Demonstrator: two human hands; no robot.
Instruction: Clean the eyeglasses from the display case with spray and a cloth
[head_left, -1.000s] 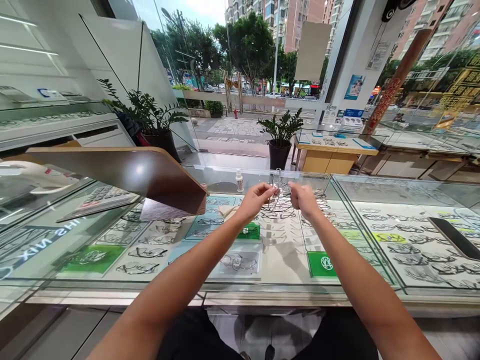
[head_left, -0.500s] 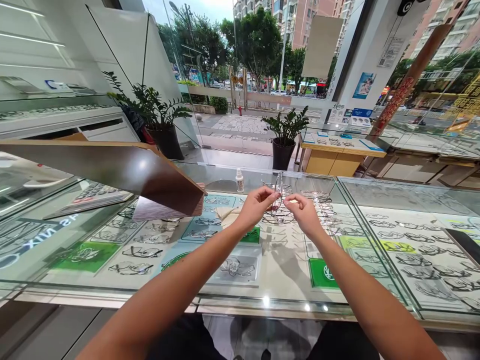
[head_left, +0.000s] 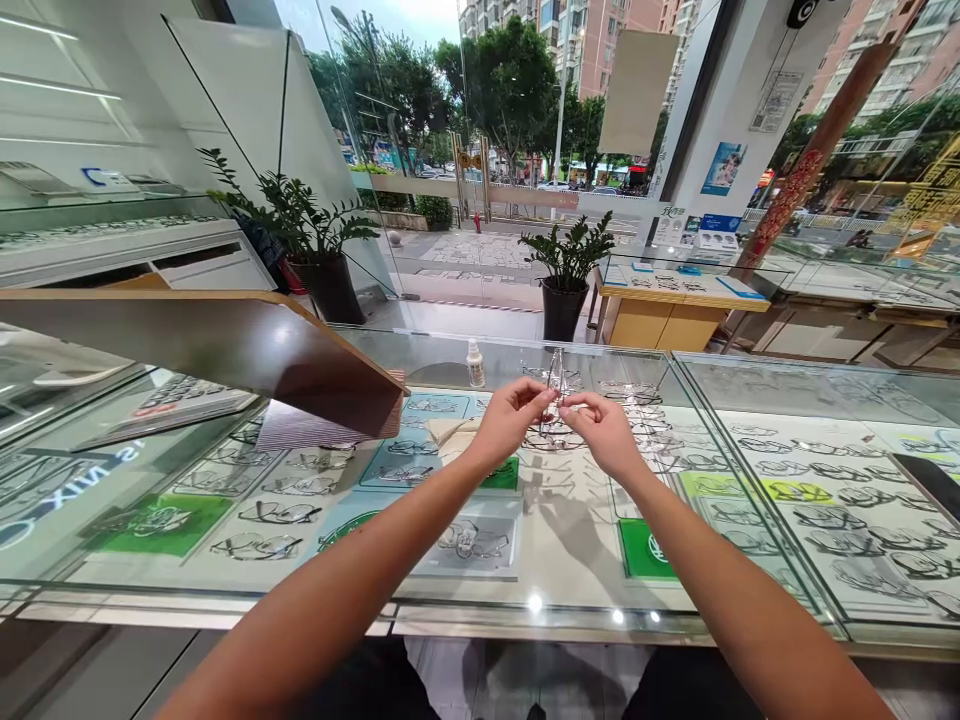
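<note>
A thin-framed pair of eyeglasses (head_left: 556, 372) is held upright and edge-on above the glass counter. My left hand (head_left: 504, 425) pinches it between thumb and fingertips from the left. From the right, the closed fingertips of my right hand (head_left: 606, 430) meet its lower part. The exact contact is small and hard to make out. Behind my left wrist a beige cloth (head_left: 448, 432) lies on the counter, partly covered by the forearm. A small white bottle (head_left: 475, 364) stands upright beyond it.
Under the glass top (head_left: 570, 590) lie rows of spectacle frames (head_left: 279, 512). A brown board (head_left: 322, 365) juts in from the left over a striped pad (head_left: 300, 428). A dark phone (head_left: 930, 485) rests at the right. Potted plants (head_left: 564, 300) stand beyond the counter.
My right hand has shifted slightly left, bringing its fingertips in to the eyeglasses beside my left hand. The eyeglasses have turned a little. The view has moved slightly.
</note>
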